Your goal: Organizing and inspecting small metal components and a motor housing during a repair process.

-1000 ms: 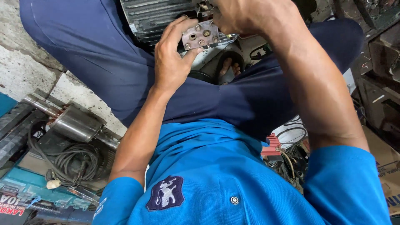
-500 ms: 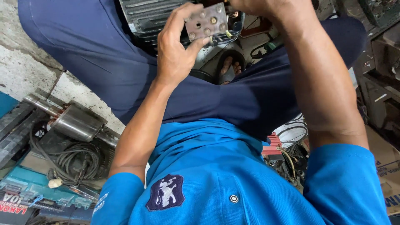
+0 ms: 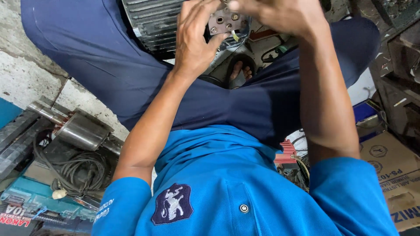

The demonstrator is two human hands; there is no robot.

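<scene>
Both hands work up top: left hand (image 3: 194,41) grips the small grey metal block with screw holes (image 3: 224,22), steadying it against the ribbed grey motor housing (image 3: 151,19); right hand (image 3: 280,15) curls over it, grip probably pinching, partly hidden.

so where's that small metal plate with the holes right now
In the head view it sits at the top centre: the small metal plate is pinched between the left hand and the right hand, just in front of the ribbed grey motor housing.
</scene>
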